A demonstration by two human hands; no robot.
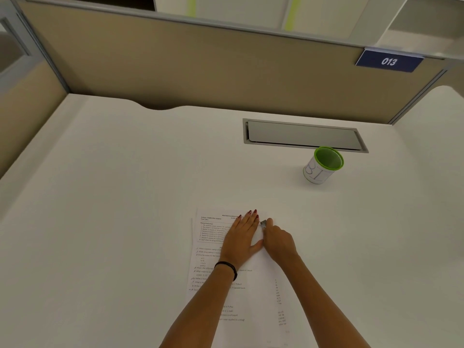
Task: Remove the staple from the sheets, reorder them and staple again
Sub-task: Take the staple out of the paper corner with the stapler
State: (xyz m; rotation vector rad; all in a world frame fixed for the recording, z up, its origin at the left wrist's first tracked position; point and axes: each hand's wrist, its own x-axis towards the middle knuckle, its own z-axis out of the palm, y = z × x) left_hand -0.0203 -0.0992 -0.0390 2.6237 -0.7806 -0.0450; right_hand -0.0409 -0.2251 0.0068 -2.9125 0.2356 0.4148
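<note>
White cubicle desk (125, 197) carries the printed sheets (213, 247) at 6 o'clock, with a green-rimmed cup (322, 165) well apart at their 2 o'clock. The left hand (242, 237) lies flat on the top page, fingers straight and pressing. The right hand (278, 241) is curled, pinching a small metal tool (263, 223) at the sheets' 1 o'clock corner.
</note>
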